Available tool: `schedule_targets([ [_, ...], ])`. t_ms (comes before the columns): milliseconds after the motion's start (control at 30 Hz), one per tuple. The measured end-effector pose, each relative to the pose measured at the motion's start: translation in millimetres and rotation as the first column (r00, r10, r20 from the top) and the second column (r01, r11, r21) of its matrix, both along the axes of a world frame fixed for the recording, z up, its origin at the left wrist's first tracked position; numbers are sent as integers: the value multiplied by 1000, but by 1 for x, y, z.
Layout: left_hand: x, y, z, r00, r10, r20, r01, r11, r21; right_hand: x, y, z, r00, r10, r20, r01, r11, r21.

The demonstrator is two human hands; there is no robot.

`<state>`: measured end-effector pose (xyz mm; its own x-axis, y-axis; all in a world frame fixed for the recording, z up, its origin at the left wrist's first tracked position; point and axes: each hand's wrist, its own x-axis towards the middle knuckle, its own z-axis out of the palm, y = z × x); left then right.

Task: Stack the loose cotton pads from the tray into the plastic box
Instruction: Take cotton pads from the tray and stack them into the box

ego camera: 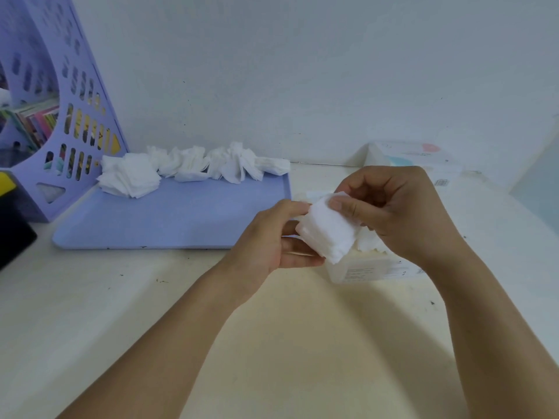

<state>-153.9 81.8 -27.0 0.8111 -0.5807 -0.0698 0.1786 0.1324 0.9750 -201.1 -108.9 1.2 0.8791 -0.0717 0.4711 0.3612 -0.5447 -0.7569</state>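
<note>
— Both hands busy? 
— Yes. Left hand gripping a thick white bundle of square cotton pads from its left side, thumb on the top edge, fingers curled beneath. Right hand pinching the same bundle from the right, thumb pressed flat on its upper face. 
— And the bundle's place? 
— Held in the air, just above the clear rectangular plastic box standing on the cream tabletop. More white pads showing in the box behind the right wrist. 
— Remaining pads? 
— Heaped loosely along the far edge of the flat lavender plastic tray, well apart from the hands. 
— Anything else around? 
— Perforated lavender plastic file holder at far left with coloured books inside, touching the tray's left corner. White printed carton against the wall, behind the right hand.
</note>
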Motion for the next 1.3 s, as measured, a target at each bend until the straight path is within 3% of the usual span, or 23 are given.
schedule_targets([
  [100, 0, 0, -4, 998, -22, 64, 16, 995, 96, -1, 10, -2, 999, 36, 23, -35, 999, -17],
  [167, 1, -1, -7, 998, -21, 65, 16, 996, 85, -2, 19, 0, 996, 52, 75, -58, 996, 72],
  [233, 2, -2, -5, 993, -60, -101, 51, 995, -89, -3, 18, 3, 995, 40, 96, -62, 970, 233],
  [300, 4, 1, -2, 945, -178, -274, 83, 942, -326, -5, 13, 5, 995, 101, -16, -93, 952, 290],
  [400, 3, 3, -5, 876, -344, -338, 146, 857, -494, -6, 23, -1, 910, 365, -195, -254, 865, 433],
  [500, 2, 0, -7, 846, -405, -347, 130, 788, -602, -3, 41, -6, 915, 367, -168, -233, 820, 522],
  [567, 3, -2, -8, 880, -322, -348, 72, 817, -573, -2, 47, -6, 956, 266, -125, -172, 850, 498],
  [633, 3, -6, -11, 930, -193, -313, 39, 899, -437, -2, 49, -9, 973, 201, -111, -129, 878, 461],
  [733, -2, -14, -16, 995, 18, -95, -37, 979, -198, -1, 53, -12, 973, 192, -126, -112, 876, 469],
  [833, -2, -17, -22, 976, 202, 79, -186, 967, -177, 1, 58, -15, 985, 142, -102, -87, 904, 419],
  [900, -2, -16, -21, 979, 192, 65, -172, 956, -240, 3, 58, -18, 987, 122, -108, -68, 911, 406],
  [967, -5, -14, -16, 989, 137, -49, -146, 944, -297, 6, 57, -22, 992, 62, -105, -26, 948, 318],
  [1033, -7, -14, -15, 999, 39, -38, -49, 948, -314, 2, 59, -22, 995, 42, -92, -20, 973, 229],
  [1100, -8, -15, -11, 1000, -13, 12, 16, 960, -279, -1, 57, -20, 989, 67, -135, -42, 982, 185],
  [1167, -7, -13, -8, 997, -67, -39, 51, 949, -311, 5, 59, -9, 970, 76, -232, -47, 991, 127],
  [1233, -4, -9, -8, 990, -105, -97, 65, 936, -345, 7, 41, -9, 971, 135, -197, -126, 990, 56],
  [1300, -2, -6, -10, 984, -131, -118, 81, 930, -360, 6, 35, -10, 957, 207, -205, -193, 977, 86],
])
